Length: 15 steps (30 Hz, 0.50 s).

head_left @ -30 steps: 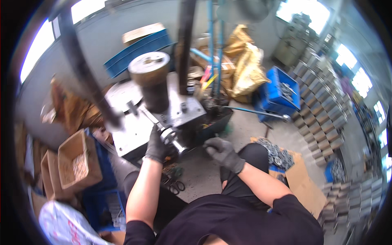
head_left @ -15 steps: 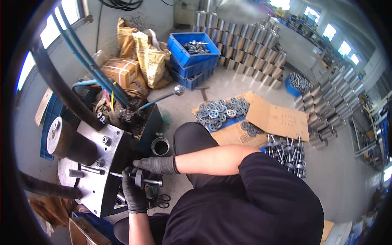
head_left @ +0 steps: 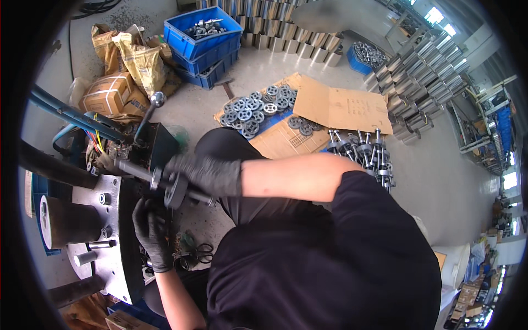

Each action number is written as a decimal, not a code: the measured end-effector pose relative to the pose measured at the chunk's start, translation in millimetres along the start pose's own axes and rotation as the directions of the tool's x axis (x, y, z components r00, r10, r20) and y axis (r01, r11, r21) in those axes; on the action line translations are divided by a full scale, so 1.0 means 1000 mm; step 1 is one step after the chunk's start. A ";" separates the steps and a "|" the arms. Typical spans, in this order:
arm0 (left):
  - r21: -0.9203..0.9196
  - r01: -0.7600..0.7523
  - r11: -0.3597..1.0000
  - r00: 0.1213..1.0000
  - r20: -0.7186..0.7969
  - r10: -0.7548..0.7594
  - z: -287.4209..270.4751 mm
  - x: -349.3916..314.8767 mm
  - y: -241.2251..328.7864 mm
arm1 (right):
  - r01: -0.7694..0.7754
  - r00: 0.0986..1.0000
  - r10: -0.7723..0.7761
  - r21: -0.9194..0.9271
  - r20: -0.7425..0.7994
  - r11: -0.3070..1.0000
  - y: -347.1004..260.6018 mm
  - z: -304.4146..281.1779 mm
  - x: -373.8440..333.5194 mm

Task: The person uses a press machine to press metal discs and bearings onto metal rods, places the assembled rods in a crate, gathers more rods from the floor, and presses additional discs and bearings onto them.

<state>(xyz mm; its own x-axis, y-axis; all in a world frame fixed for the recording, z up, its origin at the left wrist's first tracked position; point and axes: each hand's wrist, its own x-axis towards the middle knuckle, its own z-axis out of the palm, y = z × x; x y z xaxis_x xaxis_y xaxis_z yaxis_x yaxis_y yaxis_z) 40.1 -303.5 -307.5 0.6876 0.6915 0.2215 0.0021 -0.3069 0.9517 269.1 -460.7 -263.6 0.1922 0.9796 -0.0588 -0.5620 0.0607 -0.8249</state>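
Observation:
My right hand (head_left: 206,174), in a dark grey work glove, is closed around a metal shaft with discs (head_left: 176,191) fitted on it. The shaft lies tilted in front of my knee, its far-left end blurred by motion near the machine. Below it, my gloved left hand (head_left: 151,234) is apart from the shaft, fingers loosely spread with nothing seen between them. That hand is beside the edge of the machine's pale metal plate (head_left: 118,247), which carries a thick steel cylinder (head_left: 71,223) and small bushings (head_left: 105,198).
Several shafts with discs (head_left: 367,151) are piled right of my knee, beside spoked metal wheels (head_left: 253,110) on cardboard (head_left: 344,107). Blue crates (head_left: 206,69) stand farther back, with sacks (head_left: 140,63) to their left. Scissors (head_left: 204,253) lie below my hands; a ball-ended lever (head_left: 148,118) rises near the machine.
My left hand has let go of the shaft. My right hand has taken hold of it and lifted it up and away from the plate. The whole view has shifted.

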 end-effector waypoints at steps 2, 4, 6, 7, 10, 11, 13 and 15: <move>0.003 0.013 1.000 1.000 -0.005 -0.013 0.002 0.009 -0.004 | 0.144 0.972 -0.175 -0.192 -0.156 0.971 -0.045 -0.023 -0.036; 0.016 0.005 1.000 1.000 0.003 -0.006 0.004 0.017 -0.007 | 0.146 0.944 -0.195 -0.193 -0.267 0.970 -0.093 -0.055 -0.070; 0.024 -0.018 1.000 1.000 0.019 0.017 0.008 0.020 -0.008 | -0.040 0.912 -0.049 -0.206 -0.407 0.978 -0.147 -0.092 -0.134; 0.010 0.006 1.000 0.999 0.045 -0.007 0.010 0.020 -0.008 | -0.020 0.877 -0.108 -0.261 -0.467 0.965 -0.164 -0.111 -0.148; -0.052 0.072 0.996 0.993 0.094 -0.067 0.018 0.015 -0.009 | -0.215 0.648 -0.232 -0.467 -0.725 0.858 -0.189 -0.160 -0.225; -0.137 0.121 0.983 0.987 0.127 -0.103 0.019 0.014 -0.010 | -0.199 0.622 -0.317 -0.536 -0.716 0.820 -0.187 -0.176 -0.248; -0.096 0.119 0.988 0.986 0.131 -0.106 0.023 0.013 -0.013 | -0.307 0.563 -0.228 -0.457 -0.794 0.835 -0.188 -0.209 -0.289; -0.089 0.134 0.987 0.981 0.150 -0.120 0.022 0.011 -0.015 | -0.758 0.476 -0.305 -0.561 -0.825 0.334 -0.173 -0.235 -0.327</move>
<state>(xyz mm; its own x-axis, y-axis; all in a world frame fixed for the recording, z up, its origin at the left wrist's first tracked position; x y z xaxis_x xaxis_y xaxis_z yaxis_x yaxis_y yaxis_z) 63.8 -305.5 -323.5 0.7834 0.6174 0.0715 0.0297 -0.1520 0.9879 492.3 -836.9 -234.0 0.9265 0.2897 -0.2403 0.1177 -0.8294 -0.5462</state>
